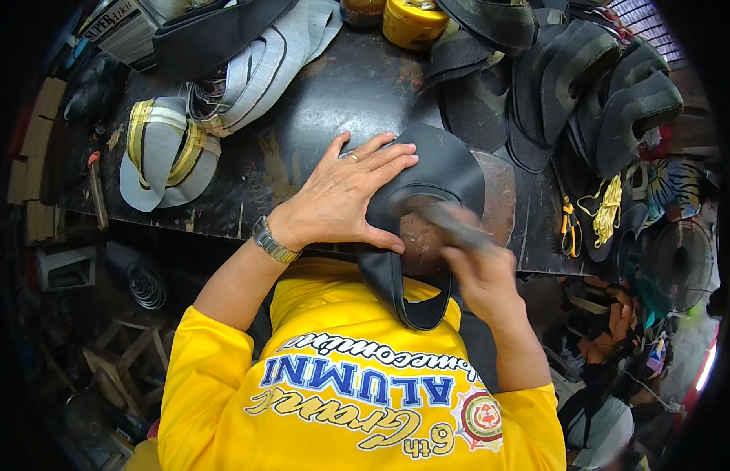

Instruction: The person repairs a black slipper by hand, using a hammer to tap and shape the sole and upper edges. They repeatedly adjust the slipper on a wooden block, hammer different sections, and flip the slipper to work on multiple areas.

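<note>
A black leather shoe upper (439, 161) with a rounded front and a looped back lies at the table's near edge, the loop hanging over toward my yellow shirt. My left hand (353, 184) rests flat on its left side, fingers spread, thumb along the inner rim. Over the upper's opening, my right hand (483, 271) is closed around a dark, elongated tool (451, 224). Motion smears the tool, so its kind is unclear. Beneath the upper is a brown, worn slab (498, 192), visible on the right and through the opening.
Stacked dark uppers (573, 78) fill the back right. Orange-handled scissors (569, 228) and yellow cord (608, 212) lie at the right edge. Grey strips (259, 78) and a yellow-grey roll (169, 153) sit left, beside a hammer (97, 188). A yellow tub (414, 23) stands behind.
</note>
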Motion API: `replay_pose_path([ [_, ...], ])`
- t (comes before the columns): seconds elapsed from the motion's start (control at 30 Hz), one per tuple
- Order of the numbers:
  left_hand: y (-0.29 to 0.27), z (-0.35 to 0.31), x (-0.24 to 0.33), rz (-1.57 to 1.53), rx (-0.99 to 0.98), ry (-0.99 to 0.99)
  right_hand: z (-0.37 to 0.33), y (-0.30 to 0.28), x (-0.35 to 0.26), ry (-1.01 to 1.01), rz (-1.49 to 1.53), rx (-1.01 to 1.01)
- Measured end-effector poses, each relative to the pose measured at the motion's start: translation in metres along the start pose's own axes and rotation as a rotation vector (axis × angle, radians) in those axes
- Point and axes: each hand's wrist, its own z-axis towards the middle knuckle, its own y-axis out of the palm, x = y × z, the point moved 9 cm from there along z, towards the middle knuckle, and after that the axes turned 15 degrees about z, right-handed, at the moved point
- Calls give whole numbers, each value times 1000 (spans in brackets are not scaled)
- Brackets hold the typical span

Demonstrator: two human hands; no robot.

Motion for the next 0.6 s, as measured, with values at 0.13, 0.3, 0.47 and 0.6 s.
replay_pose_path([
  [0.13, 0, -1, -1, -10, 1, -19, 12, -2, -1, 109, 91, 34],
  [0.3, 0, 0, -2, -9, 0, -24, 11, 2, 12, 248, -86, -21],
  [0.47, 1, 0, -2, 5, -19, -25, 6, -18, 9, 103, 157, 204],
  [0.6, 1, 0, -2, 16, -36, -26, 7, -14, 23, 298, -88, 92],
])
